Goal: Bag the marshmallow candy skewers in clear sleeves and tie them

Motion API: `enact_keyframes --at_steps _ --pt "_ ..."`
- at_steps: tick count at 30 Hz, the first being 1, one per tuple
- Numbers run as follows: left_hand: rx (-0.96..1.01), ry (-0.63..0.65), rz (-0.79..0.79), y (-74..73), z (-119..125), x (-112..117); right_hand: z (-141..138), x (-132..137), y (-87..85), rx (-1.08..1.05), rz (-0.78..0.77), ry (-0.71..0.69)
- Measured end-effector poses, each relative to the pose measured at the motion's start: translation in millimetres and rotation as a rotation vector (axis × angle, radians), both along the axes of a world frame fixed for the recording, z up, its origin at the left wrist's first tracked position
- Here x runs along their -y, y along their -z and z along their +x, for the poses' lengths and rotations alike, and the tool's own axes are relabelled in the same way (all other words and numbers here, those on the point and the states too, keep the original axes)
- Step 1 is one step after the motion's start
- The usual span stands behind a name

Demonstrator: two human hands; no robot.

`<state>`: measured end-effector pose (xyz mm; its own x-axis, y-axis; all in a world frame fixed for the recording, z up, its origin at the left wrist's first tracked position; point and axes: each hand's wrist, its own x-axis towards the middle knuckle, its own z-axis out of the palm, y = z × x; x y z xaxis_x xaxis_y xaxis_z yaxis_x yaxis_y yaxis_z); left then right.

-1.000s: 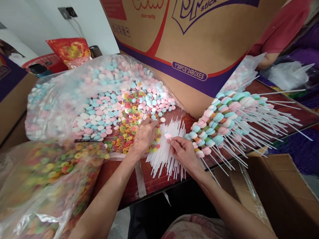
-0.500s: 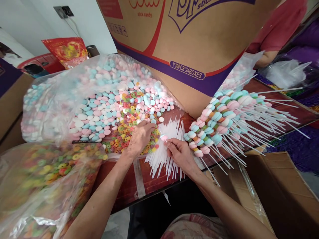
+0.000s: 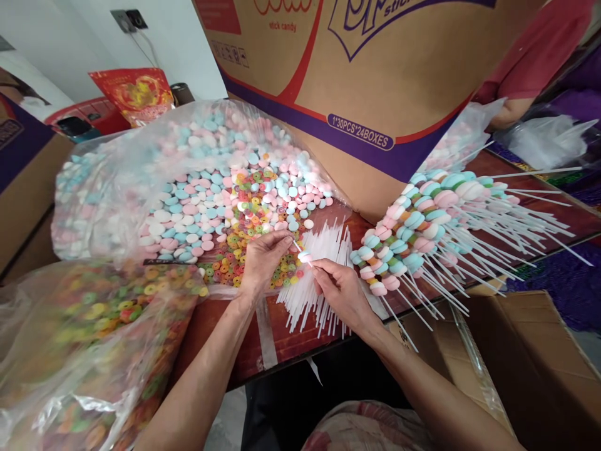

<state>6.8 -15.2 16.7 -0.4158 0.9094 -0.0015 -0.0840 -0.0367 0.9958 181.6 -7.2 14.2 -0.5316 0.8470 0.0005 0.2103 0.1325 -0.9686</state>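
My right hand (image 3: 340, 291) is closed in a pinch on a thin white lollipop stick that carries a few marshmallow candies (image 3: 305, 257), pink, white and blue. The stick slants up to the left. At its upper end, the fingertips of my left hand (image 3: 265, 257) are pinched together; whatever lies between them is hidden. Beneath both hands is a fanned pile of bare white sticks (image 3: 319, 307). Beside my left hand lie small coloured gummy rings (image 3: 230, 266), with pastel marshmallows (image 3: 188, 216) behind them on clear plastic.
Filled candy sticks (image 3: 422, 219) are stacked at the right. A large carton (image 3: 300, 81) stands behind, a clear bag of gummy rings (image 3: 94, 338) at the front left. A red packet (image 3: 134, 91) is at the back. Another person's sleeve (image 3: 547, 50) shows at the upper right.
My left hand has come from beside the gummy rings to the stick's upper end. The right hand still holds the stick. The whole view has shifted slightly.
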Motion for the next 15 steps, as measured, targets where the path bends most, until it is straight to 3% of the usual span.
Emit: enact_keyframes --at_steps 9,15 --pt "-0.062 0.050 0.015 6.9 0.7 4.2 1.6 -4.4 4.6 0.041 0.023 0.034" --pt "0.081 -0.004 -0.047 10.6 -2.6 6.1 4.5 -4.2 5.9 0.016 0.031 -0.012"
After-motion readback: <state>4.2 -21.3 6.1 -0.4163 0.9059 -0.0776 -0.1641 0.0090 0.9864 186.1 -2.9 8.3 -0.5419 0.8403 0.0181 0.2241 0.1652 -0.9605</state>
